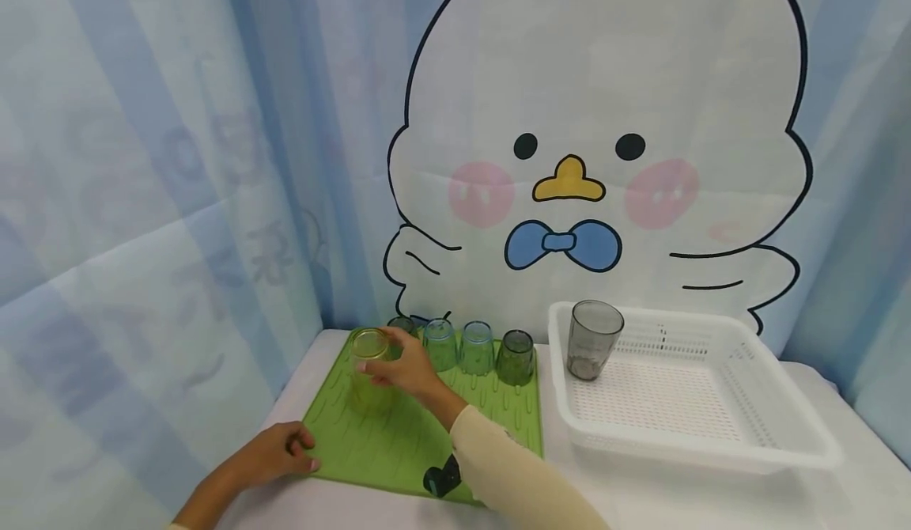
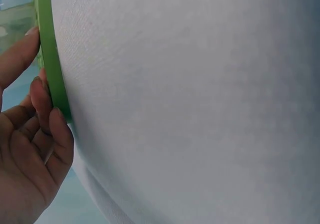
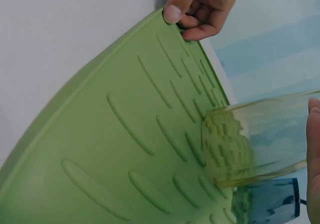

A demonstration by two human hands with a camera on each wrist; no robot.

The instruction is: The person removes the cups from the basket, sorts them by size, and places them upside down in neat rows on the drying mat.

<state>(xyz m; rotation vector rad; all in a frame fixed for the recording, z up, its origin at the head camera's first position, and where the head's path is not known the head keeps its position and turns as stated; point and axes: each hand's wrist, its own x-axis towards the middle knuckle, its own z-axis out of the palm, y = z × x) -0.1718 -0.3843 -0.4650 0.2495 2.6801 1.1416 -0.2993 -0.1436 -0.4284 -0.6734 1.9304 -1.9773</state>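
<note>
My right hand (image 1: 407, 362) holds a tall yellow-tinted drinking glass (image 1: 370, 391) near its upper end, thumb and fingers on either side. In the right wrist view the yellow glass (image 3: 232, 146) has its lower end at the green ribbed drying mat (image 3: 105, 144); whether it touches cannot be told. At the mat's near left corner, my left hand (image 1: 269, 457) pinches the edge with curled fingers. The left wrist view shows these fingers (image 2: 57, 134) against the mat's green rim (image 2: 52, 58).
Along the mat's back stand several smaller glasses: a dark one (image 1: 402, 327), two bluish ones (image 1: 440, 346) (image 1: 477, 350) and another dark one (image 1: 515, 358). To the right, a white plastic basket (image 1: 683, 451) holds a tall grey glass (image 1: 595, 340) leaning in its left corner. Curtains (image 1: 178, 198) surround the table.
</note>
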